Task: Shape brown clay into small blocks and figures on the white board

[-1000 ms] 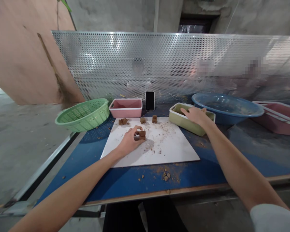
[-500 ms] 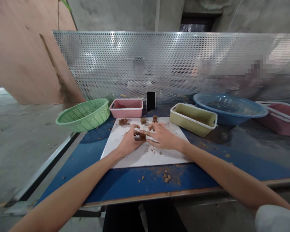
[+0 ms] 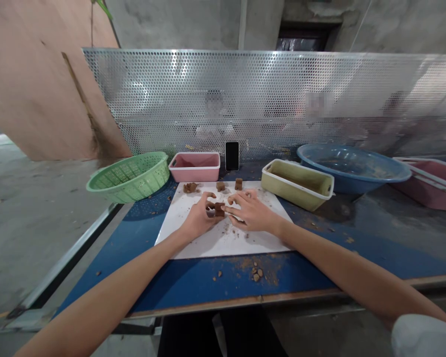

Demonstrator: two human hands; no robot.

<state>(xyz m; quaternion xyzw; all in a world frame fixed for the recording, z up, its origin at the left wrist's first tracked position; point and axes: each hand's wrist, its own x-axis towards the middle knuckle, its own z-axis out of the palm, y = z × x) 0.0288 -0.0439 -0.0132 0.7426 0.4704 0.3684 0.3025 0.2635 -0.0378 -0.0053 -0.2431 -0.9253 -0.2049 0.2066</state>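
Observation:
A small brown block of what looks like clay (image 3: pixel 219 209) is over the white board (image 3: pixel 208 245) between my hands. My left hand (image 3: pixel 198 216) is closed on its left side, thumb nearest me and fingers curled behind. My right hand (image 3: pixel 250 213) comes from the right with its fingers apart, an extended fingertip at the block's right side. Whether that fingertip presses on it I cannot tell. Along the board's far edge lie a crumbly brown lump (image 3: pixel 190 188), a small brown block (image 3: pixel 220 186) and another notched brown block (image 3: pixel 238 184).
Behind the board stand a pink basket (image 3: pixel 195 173) and a phone (image 3: pixel 232 156). A green colander (image 3: pixel 134 186) is left; an olive basket (image 3: pixel 293 191), blue basin (image 3: pixel 357 173) and dark pink baskets (image 3: pixel 431 186) are right. Crumbs (image 3: pixel 257 272) lie near the front edge. A perforated metal screen (image 3: pixel 245 99) rises behind.
My right fingers have drawn back slightly to the right, from across the top of the block to its right side, and more of the block shows. My left hand stays in place.

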